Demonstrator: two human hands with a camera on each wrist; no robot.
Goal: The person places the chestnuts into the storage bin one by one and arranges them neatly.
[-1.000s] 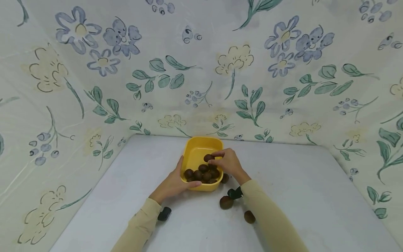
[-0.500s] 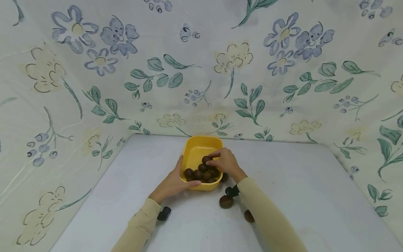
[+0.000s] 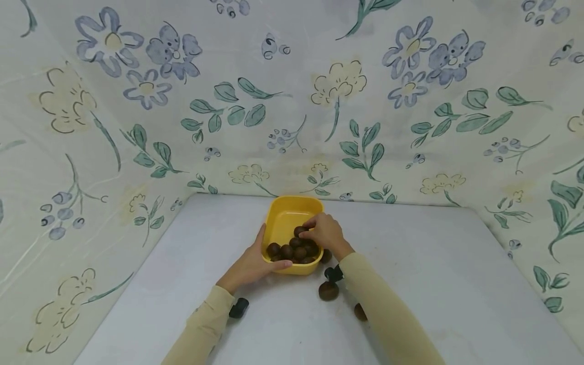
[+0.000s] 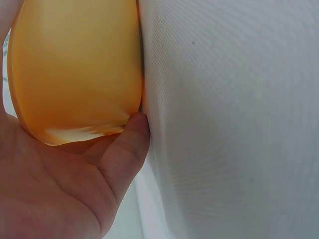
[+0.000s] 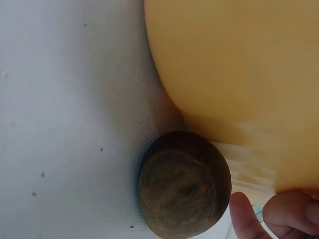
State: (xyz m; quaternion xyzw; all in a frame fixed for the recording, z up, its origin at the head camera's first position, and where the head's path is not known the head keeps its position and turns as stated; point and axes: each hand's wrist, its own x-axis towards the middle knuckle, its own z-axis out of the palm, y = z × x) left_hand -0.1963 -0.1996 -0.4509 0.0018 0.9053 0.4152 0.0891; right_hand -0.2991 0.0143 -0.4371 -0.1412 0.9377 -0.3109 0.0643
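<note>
A yellow plastic tub [image 3: 287,219] stands on the table with several brown chestnuts [image 3: 287,252] heaped in its near end. My left hand [image 3: 250,266] grips its near left corner, fingers along the side and thumb at the front rim. In the left wrist view that hand [image 4: 65,184] cups the tub's rounded end. Over the heap, my right hand [image 3: 327,234] pinches one chestnut [image 3: 299,231] between thumb and fingers, partly covering it. The right wrist view catches a loose chestnut [image 5: 184,186] on the table, right by the tub's outer wall [image 5: 234,64].
More loose chestnuts lie on the white table [image 3: 410,253]: one [image 3: 328,291] in front of the tub, another [image 3: 360,312] half hidden by the right sleeve [image 3: 388,309]. A flower-patterned sheet [image 3: 292,142] rises behind the table. Black wrist devices [image 3: 239,307] show under both forearms.
The right hand has brought its chestnut slightly left and down toward the heap over the last second. The left hand and the tub have stayed in place.
</note>
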